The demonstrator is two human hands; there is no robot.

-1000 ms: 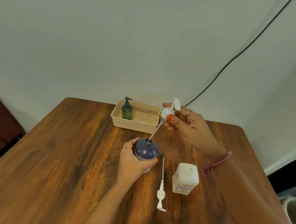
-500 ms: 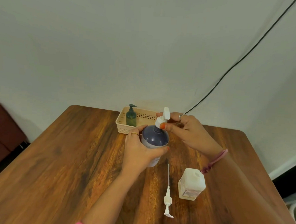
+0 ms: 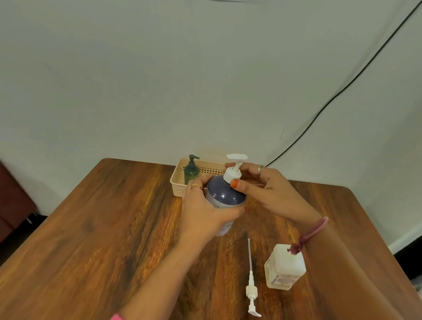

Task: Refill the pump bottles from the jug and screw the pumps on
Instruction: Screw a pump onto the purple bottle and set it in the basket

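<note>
- A dark red upholstered seat point(image 3: 0, 197) sits at the far left edge, beside a wooden table point(image 3: 91, 239) with a glossy, strongly streaked brown grain and rounded corners.
- At the table's far edge stands a cream plastic basket point(image 3: 177, 185) with perforated walls; inside it, upright in the left end, is a small dark green pump bottle point(image 3: 191, 171) with a dark pump head.
- The left hand point(image 3: 202, 208), a gold ring on one finger, wraps round the body of a rounded, glossy dark blue bottle point(image 3: 224, 194) that stands upright near the table's middle, just in front of the basket.
- A white plastic pump point(image 3: 233, 169) with a flat, wide head sits in the blue bottle's neck, its collar down at the shoulder.
- The right hand point(image 3: 267, 189), with orange-painted nails and a silver ring, pinches the pump's collar between thumb and fingers; a pink cord band circles the wrist.
- A second white pump point(image 3: 251, 286) lies loose on the wood, its thin dip tube pointing away from the camera and its spout towards it.
- Just right of it stands a squarish, translucent white bottle point(image 3: 285, 269) with a printed label, its top partly hidden by the wristband's knot.
- A black cable point(image 3: 343, 88) runs diagonally up the plain pale wall.
</note>
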